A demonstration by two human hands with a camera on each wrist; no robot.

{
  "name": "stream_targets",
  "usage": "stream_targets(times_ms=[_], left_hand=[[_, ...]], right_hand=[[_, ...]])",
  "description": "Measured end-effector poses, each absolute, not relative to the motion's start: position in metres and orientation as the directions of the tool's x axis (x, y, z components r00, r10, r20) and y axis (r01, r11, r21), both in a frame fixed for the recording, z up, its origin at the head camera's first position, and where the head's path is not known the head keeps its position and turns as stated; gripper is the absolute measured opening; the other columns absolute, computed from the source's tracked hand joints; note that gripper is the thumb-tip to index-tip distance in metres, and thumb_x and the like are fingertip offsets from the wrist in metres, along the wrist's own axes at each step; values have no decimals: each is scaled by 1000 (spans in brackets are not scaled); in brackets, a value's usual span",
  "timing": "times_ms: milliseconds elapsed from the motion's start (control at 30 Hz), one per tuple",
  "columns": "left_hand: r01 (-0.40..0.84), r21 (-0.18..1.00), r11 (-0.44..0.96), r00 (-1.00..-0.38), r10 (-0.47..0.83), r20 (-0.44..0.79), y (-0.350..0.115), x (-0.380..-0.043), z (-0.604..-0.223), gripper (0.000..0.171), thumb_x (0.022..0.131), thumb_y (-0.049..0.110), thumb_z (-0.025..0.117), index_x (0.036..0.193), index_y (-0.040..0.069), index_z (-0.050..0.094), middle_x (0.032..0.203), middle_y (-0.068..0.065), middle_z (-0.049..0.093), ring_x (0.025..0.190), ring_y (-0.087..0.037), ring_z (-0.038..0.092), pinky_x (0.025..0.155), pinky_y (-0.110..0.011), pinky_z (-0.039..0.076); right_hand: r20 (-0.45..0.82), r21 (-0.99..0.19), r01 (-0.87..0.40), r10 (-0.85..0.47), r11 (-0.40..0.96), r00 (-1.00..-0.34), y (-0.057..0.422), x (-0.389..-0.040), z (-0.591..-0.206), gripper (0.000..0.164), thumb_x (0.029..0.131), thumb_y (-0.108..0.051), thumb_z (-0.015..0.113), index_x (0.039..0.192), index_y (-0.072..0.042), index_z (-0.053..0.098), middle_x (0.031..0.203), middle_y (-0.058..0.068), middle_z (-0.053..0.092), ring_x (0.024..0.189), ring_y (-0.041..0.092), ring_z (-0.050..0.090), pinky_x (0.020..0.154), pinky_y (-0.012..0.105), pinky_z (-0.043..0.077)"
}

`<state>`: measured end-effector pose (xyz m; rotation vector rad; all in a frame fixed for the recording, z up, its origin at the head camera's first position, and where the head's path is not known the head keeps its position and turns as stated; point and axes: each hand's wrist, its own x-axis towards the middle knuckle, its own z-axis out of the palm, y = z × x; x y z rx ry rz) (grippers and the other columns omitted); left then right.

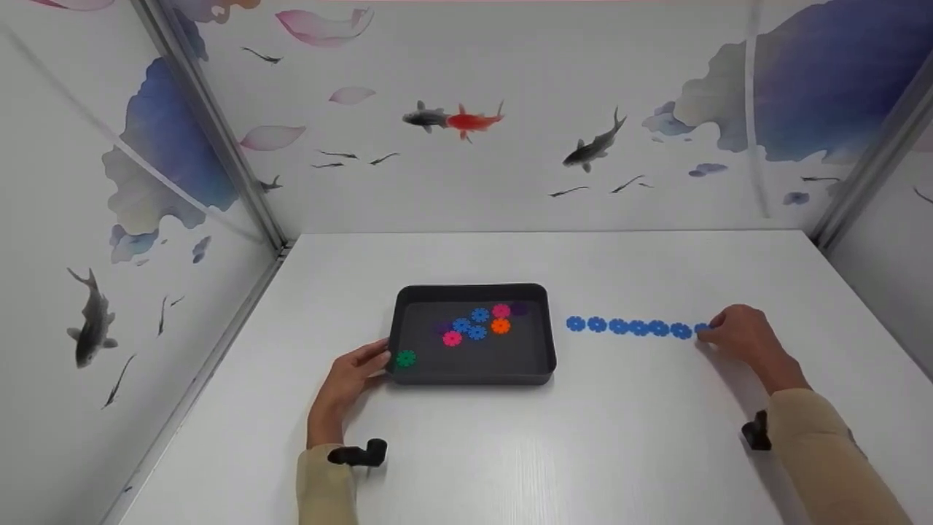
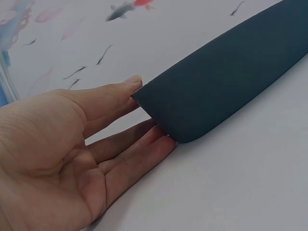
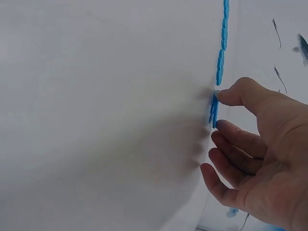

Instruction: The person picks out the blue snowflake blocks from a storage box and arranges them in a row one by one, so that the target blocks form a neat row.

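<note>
- Tabletop (image 1: 466, 459), white and faintly glossy, runs to the foot of a back wall (image 1: 466, 182) painted with grey and red fish, pink petals and blue-violet washes.
- A left wall (image 1: 44, 182) carries similar painting; a right wall (image 1: 893, 219) shows only in part. Grey posts stand at both far corners, left post (image 1: 213, 124) and right post (image 1: 875, 160).
- On the table sits a dark tray (image 1: 503, 361). Its floor holds flower-shaped pieces: three blue, two pink, one orange, two purple, and a green piece (image 1: 406, 358) alone in the near left corner.
- Right of the tray, well within the tabletop, lies a roughly straight row of blue pieces (image 1: 618, 326).
- The left hand (image 1: 348, 375) holds the tray's left side, thumb at the rim and fingers low against the base.
- The right hand (image 1: 743, 335) has a narrow grip, thumb and forefinger pinching the end blue piece (image 1: 702, 328) at the row's right end.
- Fingertips cover part of that piece; whether it touches the table, I cannot tell.
- Purple pieces nearly sink into the dark tray floor.
- The left wrist view hides the tray's inside and crops its far end; the right wrist view sees the row edge-on, cut off at the top.
- Both sleeves leave the head view's lower edge.
</note>
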<state>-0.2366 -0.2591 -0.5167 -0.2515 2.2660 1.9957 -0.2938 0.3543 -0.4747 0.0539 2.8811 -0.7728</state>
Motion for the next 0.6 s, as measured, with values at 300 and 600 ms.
stream_targets(times_ms=[300,600], left_hand=[[-183,976,120,-983,-48,-178,-259,-235,-515,46,98,19,67,141,9,58,148,-15,54,135,-30,53,108,-44,51],[-196,973,126,-981,-27,-194,-259,-235,-513,50,97,22,67,144,9,55,152,-17,50,139,-31,50,112,-45,48]], right_hand=[[-188,-493,85,-10,866,-982,358,-294,-477,56,94,-29,64,123,19,56,122,39,57,107,48,55,93,59,52],[-159,-530,71,-17,845,-987,357,-290,-477,56,93,-29,66,124,17,55,120,37,57,107,47,56,94,59,51]])
